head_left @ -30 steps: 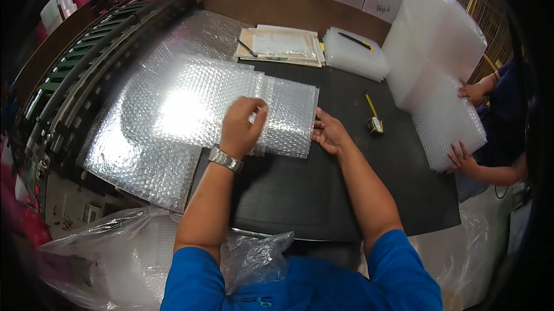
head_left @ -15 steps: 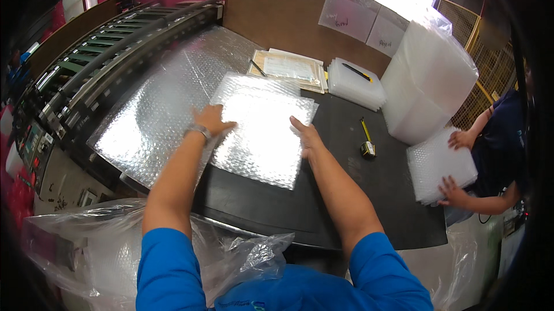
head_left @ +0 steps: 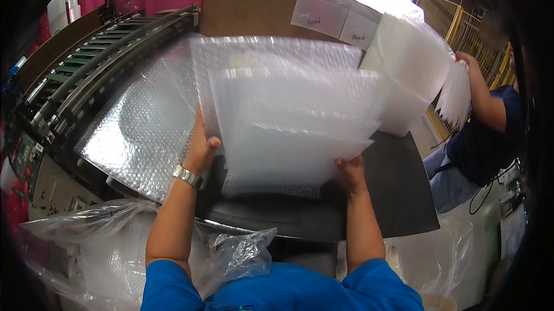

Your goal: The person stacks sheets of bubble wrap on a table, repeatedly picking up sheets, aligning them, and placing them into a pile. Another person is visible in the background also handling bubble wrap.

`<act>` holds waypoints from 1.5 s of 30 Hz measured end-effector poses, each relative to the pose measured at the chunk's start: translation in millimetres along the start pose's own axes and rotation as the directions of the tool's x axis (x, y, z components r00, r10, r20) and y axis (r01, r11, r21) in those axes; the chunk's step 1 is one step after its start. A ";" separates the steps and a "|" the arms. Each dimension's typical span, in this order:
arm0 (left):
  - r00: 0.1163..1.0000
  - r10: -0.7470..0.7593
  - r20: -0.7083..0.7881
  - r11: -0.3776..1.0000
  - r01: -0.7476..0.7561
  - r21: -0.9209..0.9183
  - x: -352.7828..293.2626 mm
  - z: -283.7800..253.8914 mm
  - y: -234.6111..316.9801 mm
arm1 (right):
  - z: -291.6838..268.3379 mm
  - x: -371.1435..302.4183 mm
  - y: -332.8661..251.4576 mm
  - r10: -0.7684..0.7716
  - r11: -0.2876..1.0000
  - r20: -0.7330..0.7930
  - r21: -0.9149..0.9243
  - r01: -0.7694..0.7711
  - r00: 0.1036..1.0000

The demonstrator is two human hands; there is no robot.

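Note:
Several clear bubble-wrap sheets (head_left: 288, 149) stand raised and tilted above the black table, fanned unevenly, with blurred upper edges. My left hand (head_left: 201, 148), a metal watch on its wrist, grips their left edge. Its thumb shows on the near side, and some fingers are hidden behind the sheets. At the lower right edge my right hand (head_left: 351, 172) closes on the same sheets, its fingers partly smeared by motion. Left of my left hand, a wide bubble-wrap web (head_left: 138, 120) lies flat, running from the roller machine. What lies behind the raised sheets is mostly hidden.
The roller conveyor machine (head_left: 98, 74) stands at left. A brown board (head_left: 248, 5) borders the far side of the black table (head_left: 398, 195). Tall stacked foam-like sheets (head_left: 404, 74) stand far right, beside a co-worker (head_left: 485, 115) holding thin white sheets. Clear plastic film (head_left: 115, 247) hangs at the near left.
The bubble-wrap sheets have gone from lying on the table to being lifted and tilted between my hands. My right hand moved right. The co-worker's sheets were raised to the tall stack.

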State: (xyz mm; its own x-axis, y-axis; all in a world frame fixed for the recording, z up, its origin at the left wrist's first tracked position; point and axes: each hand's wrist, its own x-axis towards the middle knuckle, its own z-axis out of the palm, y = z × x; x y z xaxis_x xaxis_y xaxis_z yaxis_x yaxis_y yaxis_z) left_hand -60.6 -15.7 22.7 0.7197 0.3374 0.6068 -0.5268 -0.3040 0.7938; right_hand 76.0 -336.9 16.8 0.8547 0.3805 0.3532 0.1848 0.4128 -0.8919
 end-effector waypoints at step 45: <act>0.981 -0.136 0.141 0.988 0.145 -0.057 -55.5 79.6 51.3 | 91.6 8.5 -175.8 0.165 0.077 0.638 -0.769 0.635 0.752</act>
State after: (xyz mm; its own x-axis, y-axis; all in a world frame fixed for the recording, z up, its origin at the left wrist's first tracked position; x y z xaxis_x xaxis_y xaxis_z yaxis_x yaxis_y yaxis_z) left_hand -91.6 -120.9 26.5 0.8410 0.2468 0.4815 -0.4416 -0.2011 0.8744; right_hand 6.4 -330.5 202.4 0.3641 0.8822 0.2986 0.9298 -0.3629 -0.0615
